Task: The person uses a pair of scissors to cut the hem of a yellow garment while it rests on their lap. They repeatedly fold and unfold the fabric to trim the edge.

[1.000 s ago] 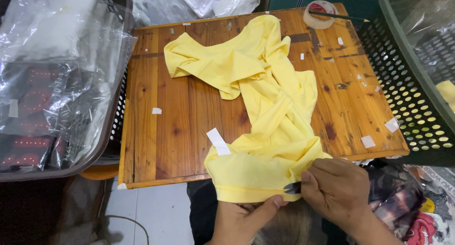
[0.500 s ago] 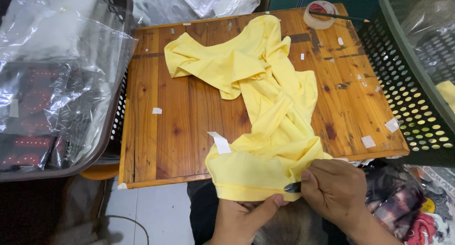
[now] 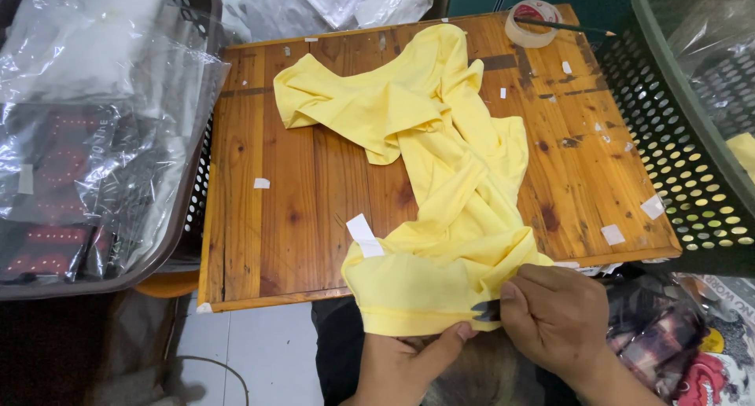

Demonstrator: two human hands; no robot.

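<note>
Barely shifted since a second ago: same yellow garment [image 3: 440, 217] sprawled across the wooden bench [image 3: 259, 241], hem edge tugged slightly further over the near edge. Left hand [image 3: 405, 363] below the hem, thumb pressed up against the yellow fabric, pinching its lower edge. Right hand [image 3: 554, 319] curled closed around a small dark tool [image 3: 486, 310], tip touching the hem just beside the left thumb. White paper tag [image 3: 363, 235] sticking up from the garment near the bench's front edge. Scattered white sticker scraps on the wood, one [image 3: 262, 183] left of the garment, others near the right edge. Roll of tape [image 3: 533, 22] at the far right corner, with a thin pencil [image 3: 574, 27] lying across it. Dark basket [image 3: 169, 241] of clear plastic-wrapped packs to the left, green perforated basket [image 3: 692, 162] to the right, both just beside the bench.
</note>
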